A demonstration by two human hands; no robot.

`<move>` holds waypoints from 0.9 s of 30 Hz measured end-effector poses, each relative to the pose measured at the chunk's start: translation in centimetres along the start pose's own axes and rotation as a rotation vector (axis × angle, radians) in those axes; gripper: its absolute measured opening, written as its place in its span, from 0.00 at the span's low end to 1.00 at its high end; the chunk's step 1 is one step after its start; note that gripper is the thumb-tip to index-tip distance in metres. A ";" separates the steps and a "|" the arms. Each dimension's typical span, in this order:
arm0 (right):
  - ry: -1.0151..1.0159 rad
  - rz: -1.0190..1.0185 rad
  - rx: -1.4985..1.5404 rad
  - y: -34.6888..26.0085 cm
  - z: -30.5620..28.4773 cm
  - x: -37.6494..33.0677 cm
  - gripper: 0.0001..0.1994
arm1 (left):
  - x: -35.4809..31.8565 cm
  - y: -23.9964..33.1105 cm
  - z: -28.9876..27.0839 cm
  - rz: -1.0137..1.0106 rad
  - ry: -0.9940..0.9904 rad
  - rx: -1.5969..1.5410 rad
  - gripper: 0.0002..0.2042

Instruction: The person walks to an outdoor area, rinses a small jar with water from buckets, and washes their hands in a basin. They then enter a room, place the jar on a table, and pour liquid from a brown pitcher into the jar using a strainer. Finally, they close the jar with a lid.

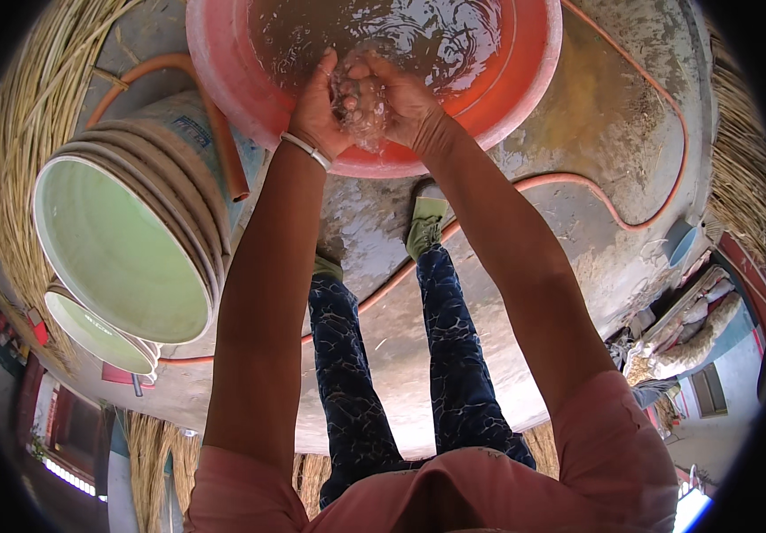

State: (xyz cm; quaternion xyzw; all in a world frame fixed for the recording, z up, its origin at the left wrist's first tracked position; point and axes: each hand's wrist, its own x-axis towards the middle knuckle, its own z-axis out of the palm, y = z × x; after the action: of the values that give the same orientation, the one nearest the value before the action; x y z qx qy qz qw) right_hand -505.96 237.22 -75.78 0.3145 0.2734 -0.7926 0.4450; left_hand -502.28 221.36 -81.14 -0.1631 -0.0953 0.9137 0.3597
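Label: a small blue printed patch sits on the pale side of the big bucket [125, 240] at left, near the hose; print too small to make out
Red tag: a little red slab [38, 330] at the far left edge, beside the straw
Buckets: the big bucket lies tipped toward us, pale green inside, ribbed rim; a second smaller bucket [99, 336] peeks out just below it, touching
Basin: a wide orange-red basin [525, 67] at the top, holding muddy brown water [400, 31] that is rippling and splashing
Left hand: left hand [316, 107] cupped over the near rim of the basin, fingers curled inward, silver bangle [307, 149] on the wrist
Right hand: right hand [400, 98] cupped against the left, both pressed around a wet, glistening clump [361, 107]; what it is I cannot tell, water is streaming off it
Where the clump sits: between the two palms, just above the water at the basin's near edge
Hose: an orange hose [631, 222] loops across the ground on the right, runs under the legs, and another stretch passes over the big bucket
Ground: grey concrete floor [596, 133], damp and stained, open to the right of the basin
Edges: straw [23, 124] banks the left side, and more at the far right
Feet: green shoe [425, 222] planted just below the basin, patterned dark blue trousers
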 end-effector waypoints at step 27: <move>0.296 -1.191 -2.106 1.5 4.5 -5.4 0.30 | 2.6 -6.9 11.5 0.628 0.937 0.592 0.20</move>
State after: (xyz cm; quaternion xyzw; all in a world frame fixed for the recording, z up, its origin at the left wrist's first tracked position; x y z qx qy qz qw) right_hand -503.59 236.18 -69.07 -0.2875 0.9321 -0.2198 0.0140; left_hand -503.98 227.47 -69.04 -0.4593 0.3810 0.7951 0.1082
